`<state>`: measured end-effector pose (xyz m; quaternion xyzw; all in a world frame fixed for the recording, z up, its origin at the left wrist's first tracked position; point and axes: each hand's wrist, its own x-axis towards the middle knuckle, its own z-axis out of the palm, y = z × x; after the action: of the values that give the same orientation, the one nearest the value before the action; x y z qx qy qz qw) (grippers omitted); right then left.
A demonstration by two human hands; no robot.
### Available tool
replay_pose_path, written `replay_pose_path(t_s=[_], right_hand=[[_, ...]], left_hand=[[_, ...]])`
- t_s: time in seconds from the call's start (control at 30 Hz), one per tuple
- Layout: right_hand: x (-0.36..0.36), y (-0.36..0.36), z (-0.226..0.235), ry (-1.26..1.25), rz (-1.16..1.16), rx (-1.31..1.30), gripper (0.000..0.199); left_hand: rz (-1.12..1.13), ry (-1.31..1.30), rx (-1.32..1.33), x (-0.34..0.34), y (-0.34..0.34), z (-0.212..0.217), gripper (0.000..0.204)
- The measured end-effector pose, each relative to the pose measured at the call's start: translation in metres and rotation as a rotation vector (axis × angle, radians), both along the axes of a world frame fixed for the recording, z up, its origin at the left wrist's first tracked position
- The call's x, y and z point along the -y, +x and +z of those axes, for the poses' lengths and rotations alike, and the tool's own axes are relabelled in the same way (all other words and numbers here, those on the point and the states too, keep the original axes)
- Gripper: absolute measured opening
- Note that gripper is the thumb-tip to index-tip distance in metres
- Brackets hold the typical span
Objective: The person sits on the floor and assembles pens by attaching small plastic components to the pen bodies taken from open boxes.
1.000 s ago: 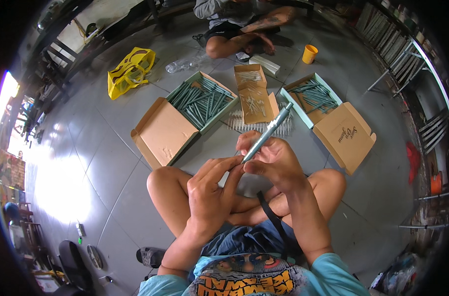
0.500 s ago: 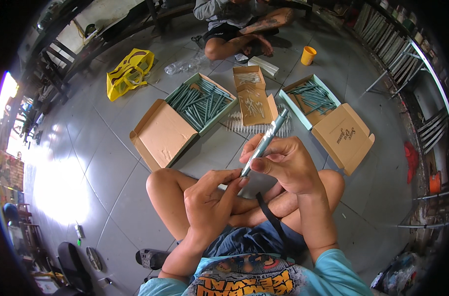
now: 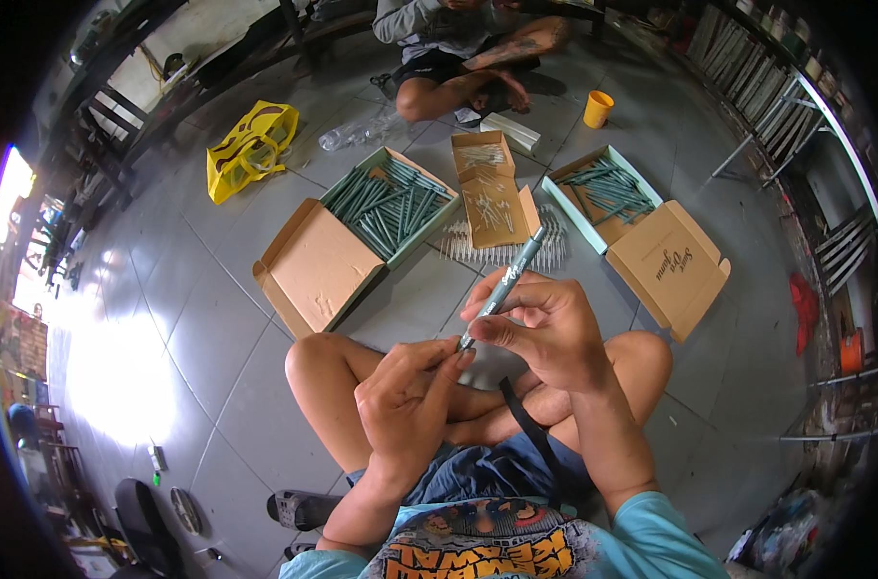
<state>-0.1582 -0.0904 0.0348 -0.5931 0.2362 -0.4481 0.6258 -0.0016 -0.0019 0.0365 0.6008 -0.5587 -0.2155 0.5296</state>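
Note:
A dark green pen (image 3: 517,269) with white print slants up and to the right above my crossed legs. My right hand (image 3: 558,331) pinches its barrel between thumb and fingers around the middle. At the pen's lower end, the thumb and forefinger of my left hand (image 3: 401,398) are closed on it. Beyond my hands lies an open box (image 3: 315,272) heaped with similar green pens, to the left. Another open box (image 3: 672,259), on the right, holds fewer of them. Between the two is a small cardboard box (image 3: 530,211) containing thin whitish pieces.
Clear slender parts (image 3: 555,241) lie in a row beside the small box. Farther off are a yellow bag (image 3: 252,152), crumpled clear plastic (image 3: 350,133), a white long box (image 3: 512,134) and a yellow cup (image 3: 599,109). Another person (image 3: 439,77) sits cross-legged at the back.
Both hands have shifted slightly left with the pen. The pen has turned about its length, so its white print now shows differently. The view has tilted a little.

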Motion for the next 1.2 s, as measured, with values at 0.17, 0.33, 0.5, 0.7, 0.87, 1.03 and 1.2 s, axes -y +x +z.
replay_pose_path(t_s=[0.17, 0.33, 0.5, 0.7, 0.87, 1.03, 1.2], right_hand=[[0.002, -0.003, -0.001, -0.014, -0.023, -0.106, 0.022], [0.000, -0.003, -0.006, 0.031, -0.020, -0.092, 0.023], [-0.001, -0.005, 0.001, 0.184, 0.064, 0.094, 0.017], [0.006, -0.021, -0.011, 0.259, 0.096, 0.223, 0.015], [0.001, -0.015, -0.012, 0.351, 0.237, 0.286, 0.022], [-0.002, -0.013, -0.021, 0.430, 0.286, 0.416, 0.025], [0.000, -0.017, -0.019, 0.280, 0.063, 0.206, 0.030]], left_hand=[[-0.052, 0.120, -0.122, -0.001, 0.001, -0.004, 0.017], [-0.347, 0.269, -0.675, 0.010, 0.005, 0.006, 0.024], [-0.561, 0.403, -0.773, 0.019, 0.017, 0.001, 0.026], [-0.688, 0.489, -0.860, 0.008, 0.023, -0.007, 0.022], [-0.706, 0.481, -0.905, 0.003, 0.025, -0.008, 0.021], [-0.647, 0.500, -0.889, 0.002, 0.023, -0.005, 0.018], [-0.506, 0.504, -0.907, 0.006, 0.014, -0.007, 0.018]])
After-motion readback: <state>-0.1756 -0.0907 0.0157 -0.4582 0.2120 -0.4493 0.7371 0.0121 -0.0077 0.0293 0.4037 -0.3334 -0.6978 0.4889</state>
